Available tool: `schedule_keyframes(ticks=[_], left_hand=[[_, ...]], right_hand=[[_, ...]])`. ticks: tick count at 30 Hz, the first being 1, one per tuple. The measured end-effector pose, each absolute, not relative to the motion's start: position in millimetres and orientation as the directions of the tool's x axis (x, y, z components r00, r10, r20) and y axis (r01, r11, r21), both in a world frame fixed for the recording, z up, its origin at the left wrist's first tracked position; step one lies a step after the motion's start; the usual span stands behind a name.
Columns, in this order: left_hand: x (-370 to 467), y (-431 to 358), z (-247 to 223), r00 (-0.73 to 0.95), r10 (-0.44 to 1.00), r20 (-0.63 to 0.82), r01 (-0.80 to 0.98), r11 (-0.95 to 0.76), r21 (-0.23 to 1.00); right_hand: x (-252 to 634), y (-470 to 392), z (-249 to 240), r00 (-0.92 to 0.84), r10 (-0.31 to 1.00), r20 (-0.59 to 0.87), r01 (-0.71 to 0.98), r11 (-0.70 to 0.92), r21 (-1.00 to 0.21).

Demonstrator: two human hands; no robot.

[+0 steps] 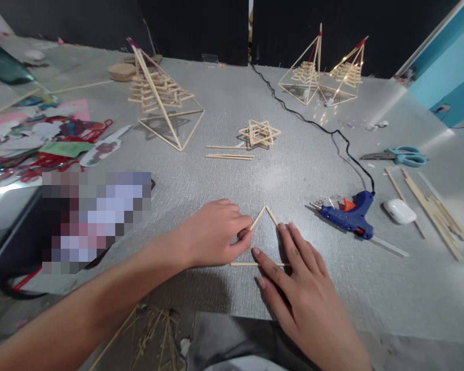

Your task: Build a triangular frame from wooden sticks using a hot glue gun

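Three thin wooden sticks lie in a triangle on the grey table in front of me, its tip pointing away. My left hand point(226, 234) is closed in a pinch on the left wooden stick point(258, 217), whose lower part it hides. My right hand point(299, 273) lies flat with fingers spread, fingertips touching the right wooden stick point(271, 216) and the bottom wooden stick point(243, 264). Whether the corners are joined I cannot tell. Beyond them sit a stacked stick star point(260, 133) and several loose sticks point(230, 156).
A blue glue gun point(346, 216) with a black cord lies right, near a white case point(399, 211), blue-handled scissors point(408, 156) and wooden strips point(435, 211). Stick pyramids point(160, 98) stand behind. Left are a blurred-out phone-like object point(108, 211) and paper scraps point(65, 134).
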State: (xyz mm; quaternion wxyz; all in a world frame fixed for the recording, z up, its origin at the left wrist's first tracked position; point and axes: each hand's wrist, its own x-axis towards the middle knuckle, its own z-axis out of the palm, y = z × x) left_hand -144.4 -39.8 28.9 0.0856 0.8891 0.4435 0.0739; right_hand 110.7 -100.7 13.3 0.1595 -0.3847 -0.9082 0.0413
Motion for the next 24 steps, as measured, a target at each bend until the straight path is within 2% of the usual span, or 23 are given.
schedule_keyframes(ticks=[24], left_hand=[[-143.7,-39.9,29.7,0.591,0.801,0.092,0.776,-0.596,0.206]], right_hand=[[109.8,-100.4,14.0,-0.648,0.713,0.269,0.681,0.700,-0.215]])
